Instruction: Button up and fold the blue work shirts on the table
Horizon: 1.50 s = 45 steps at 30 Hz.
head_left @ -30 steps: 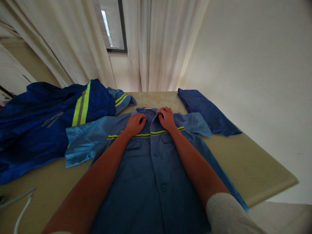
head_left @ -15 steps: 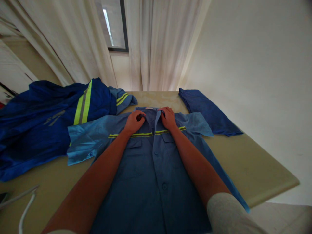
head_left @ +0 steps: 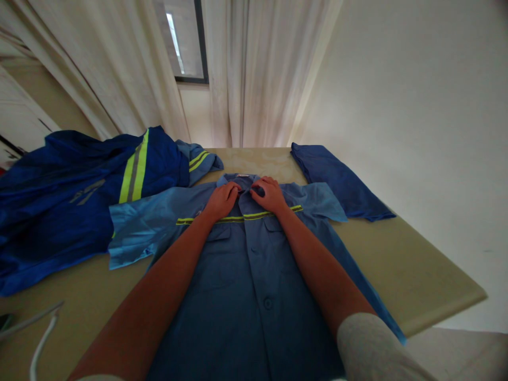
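Note:
A blue short-sleeved work shirt (head_left: 234, 264) with yellow reflective bands lies front side up, collar away from me. My left hand (head_left: 224, 200) pinches the left front edge just below the collar. Opposite it, my right hand (head_left: 270, 193) is closed on the right front edge, thumb and fingers curled round the cloth. The two edges meet and overlap between the hands. Lower on the placket, buttons show; whether a button is under my fingertips I cannot make out.
A dark blue garment with a wide reflective stripe (head_left: 79, 185) is heaped at the left. Folded navy cloth (head_left: 337, 180) lies at the back right of the table (head_left: 428, 275), by the wall. A white cable (head_left: 42, 344) is at the front left. Curtains (head_left: 265, 74) hang behind.
My hands have come closer together at the collar. The open gap between the shirt's front edges has closed, the right edge now lying over the left.

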### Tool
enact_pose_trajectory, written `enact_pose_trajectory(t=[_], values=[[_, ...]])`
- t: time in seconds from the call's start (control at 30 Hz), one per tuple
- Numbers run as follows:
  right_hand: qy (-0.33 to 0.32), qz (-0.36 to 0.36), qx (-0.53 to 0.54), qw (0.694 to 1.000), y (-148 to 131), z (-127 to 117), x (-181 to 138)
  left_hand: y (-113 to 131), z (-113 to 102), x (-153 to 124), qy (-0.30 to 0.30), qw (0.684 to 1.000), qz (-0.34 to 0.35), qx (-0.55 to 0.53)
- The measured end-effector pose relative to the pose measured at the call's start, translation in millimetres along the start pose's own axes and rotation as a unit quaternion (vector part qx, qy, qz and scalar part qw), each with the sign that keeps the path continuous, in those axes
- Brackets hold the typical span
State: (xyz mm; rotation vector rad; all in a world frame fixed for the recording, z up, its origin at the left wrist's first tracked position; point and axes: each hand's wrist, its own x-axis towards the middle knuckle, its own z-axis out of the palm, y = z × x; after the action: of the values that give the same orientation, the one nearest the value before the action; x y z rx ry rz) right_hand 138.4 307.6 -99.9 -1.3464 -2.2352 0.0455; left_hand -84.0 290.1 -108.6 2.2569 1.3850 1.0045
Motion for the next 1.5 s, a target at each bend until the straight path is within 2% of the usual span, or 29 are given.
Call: enact_pose_trajectory(t=[0.13,0.2,0.4,0.57,0.67,0.87,1.03,1.13,1.23,1.37,1.5], values=[[-0.035,-0.019,0.017,0.999,2,3,2,1,-1,0,-0.019,1.0,-0.007,-0.015],[-0.03,-0.041,0.036,0.998,4,5,2,0,0,1,-0.028,1.0,0.013,0.002],[-0.02,-0.082,0.05,0.995,11,10,4,-6,3,1,0.005,0.995,0.069,0.077],[0.003,-0.091,0.048,0.995,14,12,4,-6,6,2,-0.021,0.992,0.083,0.097],[-0.009,-0.107,0.04,0.993,14,13,5,-6,7,2,-0.021,0.991,0.077,0.108],[-0.024,-0.101,0.018,0.994,11,13,5,-5,5,2,-0.032,0.986,0.085,0.138],[-0.018,-0.099,0.015,0.995,10,13,5,13,1,1,-0.051,0.956,0.083,0.276],[-0.005,-0.089,0.023,0.996,9,12,4,21,0,1,-0.041,0.939,0.102,0.324],[0.014,-0.08,0.029,0.996,9,11,4,22,1,1,-0.034,0.935,0.11,0.336],[0.026,-0.081,0.03,0.996,8,11,4,22,1,1,-0.053,0.935,0.11,0.334],[0.034,-0.07,0.037,0.996,7,11,3,26,-1,1,-0.036,0.944,0.098,0.314]])
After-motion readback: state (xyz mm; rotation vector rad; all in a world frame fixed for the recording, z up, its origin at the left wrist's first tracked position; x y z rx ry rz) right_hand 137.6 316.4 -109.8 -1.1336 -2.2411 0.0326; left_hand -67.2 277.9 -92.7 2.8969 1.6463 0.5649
